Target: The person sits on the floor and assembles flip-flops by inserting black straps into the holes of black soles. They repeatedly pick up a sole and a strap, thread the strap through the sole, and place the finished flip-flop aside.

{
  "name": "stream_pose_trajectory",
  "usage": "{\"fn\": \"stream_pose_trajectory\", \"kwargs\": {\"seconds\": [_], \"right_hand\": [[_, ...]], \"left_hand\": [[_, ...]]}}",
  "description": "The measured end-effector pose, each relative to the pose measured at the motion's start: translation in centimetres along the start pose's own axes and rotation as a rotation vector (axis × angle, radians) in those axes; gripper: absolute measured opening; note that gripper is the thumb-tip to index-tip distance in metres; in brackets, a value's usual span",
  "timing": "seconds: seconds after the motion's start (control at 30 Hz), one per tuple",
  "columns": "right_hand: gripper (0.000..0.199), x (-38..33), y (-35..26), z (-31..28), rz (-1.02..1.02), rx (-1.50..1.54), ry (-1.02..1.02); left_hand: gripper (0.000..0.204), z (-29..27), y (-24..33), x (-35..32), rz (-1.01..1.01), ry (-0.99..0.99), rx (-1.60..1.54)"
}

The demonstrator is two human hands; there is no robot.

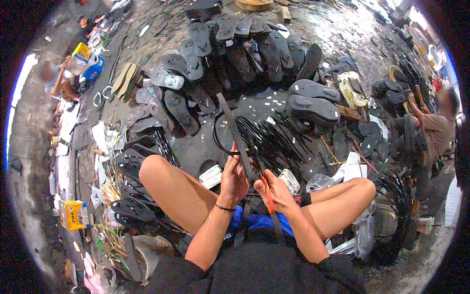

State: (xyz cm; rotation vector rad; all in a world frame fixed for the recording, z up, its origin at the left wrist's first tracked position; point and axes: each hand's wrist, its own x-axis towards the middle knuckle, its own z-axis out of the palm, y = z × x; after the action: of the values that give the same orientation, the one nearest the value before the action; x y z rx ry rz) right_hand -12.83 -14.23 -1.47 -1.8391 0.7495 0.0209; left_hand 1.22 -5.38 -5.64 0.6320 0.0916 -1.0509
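Note:
My left hand [233, 182] is closed around a black flip-flop [237, 133], which stands tilted edge-on in front of me. Its thin black strap [215, 134] loops out to the left of the sole. Close by on the right, my right hand [280, 193] grips an orange-handled tool [268, 195] near the lower end of the sole. The tool's working end is hidden, so its kind does not show. Beyond both hands, a bundle of black straps [281, 139] lies on the ground.
Many dark soles [240, 61] stand in an arc ahead. A pair of thick soles [313, 108] rests at the right. Sandals and sticks crowd my left knee. Yellow boxes [74, 215] lie at the left. One person [435, 127] sits at the right, others at the far left.

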Motion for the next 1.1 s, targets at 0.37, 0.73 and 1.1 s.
{"fn": "stream_pose_trajectory", "kwargs": {"seconds": [0.37,0.73,1.1], "right_hand": [[0.03,2.8,8.4,-3.8,-0.054,-0.133,0.165],[0.025,12.2,19.9,-13.7,0.073,-0.831,0.229],[0.025,18.7,19.8,-5.2,0.331,-0.596,0.291]], "left_hand": [[0.047,3.3,3.7,0.1,0.331,0.243,0.11],[0.053,-13.1,29.7,-12.0,1.16,1.151,1.208],[0.051,-9.7,24.8,-13.6,1.23,0.974,1.633]]}}
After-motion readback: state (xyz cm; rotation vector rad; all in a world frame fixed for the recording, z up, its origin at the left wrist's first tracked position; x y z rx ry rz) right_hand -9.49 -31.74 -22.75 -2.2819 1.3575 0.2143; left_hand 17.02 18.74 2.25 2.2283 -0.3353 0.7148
